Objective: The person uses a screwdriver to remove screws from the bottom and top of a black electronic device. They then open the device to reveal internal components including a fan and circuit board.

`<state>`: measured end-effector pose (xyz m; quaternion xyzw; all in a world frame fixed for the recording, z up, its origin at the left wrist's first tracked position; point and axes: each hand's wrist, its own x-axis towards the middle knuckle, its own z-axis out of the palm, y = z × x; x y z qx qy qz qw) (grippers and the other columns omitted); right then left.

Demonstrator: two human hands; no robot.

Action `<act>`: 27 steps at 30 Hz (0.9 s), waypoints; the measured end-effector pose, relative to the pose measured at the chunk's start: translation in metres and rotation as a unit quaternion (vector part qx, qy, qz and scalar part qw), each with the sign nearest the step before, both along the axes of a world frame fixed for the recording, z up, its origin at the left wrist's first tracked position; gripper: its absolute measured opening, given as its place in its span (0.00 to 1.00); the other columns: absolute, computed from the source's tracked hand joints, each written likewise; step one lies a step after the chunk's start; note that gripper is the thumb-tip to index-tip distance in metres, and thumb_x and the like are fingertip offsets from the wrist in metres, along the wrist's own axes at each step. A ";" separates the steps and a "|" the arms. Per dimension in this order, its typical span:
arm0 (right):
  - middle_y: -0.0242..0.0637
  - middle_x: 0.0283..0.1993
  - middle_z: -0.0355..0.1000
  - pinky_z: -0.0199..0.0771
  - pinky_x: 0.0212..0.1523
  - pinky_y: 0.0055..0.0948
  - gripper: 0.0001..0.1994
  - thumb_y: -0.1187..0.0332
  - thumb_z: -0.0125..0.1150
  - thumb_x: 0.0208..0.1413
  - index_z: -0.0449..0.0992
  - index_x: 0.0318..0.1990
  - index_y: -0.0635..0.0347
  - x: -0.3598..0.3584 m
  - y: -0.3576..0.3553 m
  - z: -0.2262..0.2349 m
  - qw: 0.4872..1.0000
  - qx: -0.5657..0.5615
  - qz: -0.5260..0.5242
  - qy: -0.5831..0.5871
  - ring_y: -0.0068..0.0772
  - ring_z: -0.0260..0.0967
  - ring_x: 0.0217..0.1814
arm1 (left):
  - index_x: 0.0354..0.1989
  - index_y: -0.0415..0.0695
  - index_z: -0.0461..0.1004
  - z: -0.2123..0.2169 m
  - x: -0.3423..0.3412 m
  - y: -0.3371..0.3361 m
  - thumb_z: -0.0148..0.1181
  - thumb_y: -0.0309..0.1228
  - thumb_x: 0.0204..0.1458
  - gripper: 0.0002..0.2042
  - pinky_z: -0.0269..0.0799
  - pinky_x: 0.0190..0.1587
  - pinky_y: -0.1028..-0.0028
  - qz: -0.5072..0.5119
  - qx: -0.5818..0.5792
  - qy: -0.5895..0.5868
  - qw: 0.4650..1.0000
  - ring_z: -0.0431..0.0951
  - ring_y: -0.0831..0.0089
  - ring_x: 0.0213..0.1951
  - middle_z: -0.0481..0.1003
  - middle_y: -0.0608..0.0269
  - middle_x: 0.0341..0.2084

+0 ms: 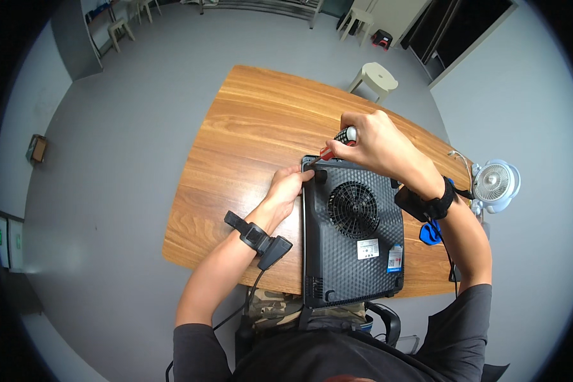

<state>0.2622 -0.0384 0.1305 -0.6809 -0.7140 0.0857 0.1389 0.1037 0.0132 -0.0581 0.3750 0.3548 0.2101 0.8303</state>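
Note:
A black induction cooker (pixel 375 216) lies upside down on the wooden table, showing its textured underside, round fan grille and feet. Its near end reaches past the table's front edge. My right hand (pixel 379 143) is wrapped round the red, black and white handle of a screwdriver (pixel 326 153). The screwdriver slants down to the left, its tip at the cooker's far left corner. My left hand (pixel 288 186) grips that same corner, thumb on the underside next to a foot. Whether its fingers also touch the screwdriver shaft I cannot tell.
The wooden table (pixel 235 146) extends to the left and beyond the cooker. A blue item (pixel 430 233) lies to the cooker's right. A small white fan (pixel 493 182) with a cable stands at the right edge. A beige stool (pixel 377 77) is past the table.

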 end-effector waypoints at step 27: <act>0.58 0.24 0.77 0.82 0.35 0.45 0.24 0.52 0.67 0.56 0.81 0.30 0.72 -0.005 -0.005 0.005 0.998 -0.029 -0.047 -0.036 0.59 0.80 0.31 | 0.43 0.44 0.81 -0.026 0.004 0.005 0.58 0.26 0.64 0.06 0.68 0.39 0.80 0.006 0.024 -0.008 1.000 0.76 0.81 0.34 0.81 0.71 0.34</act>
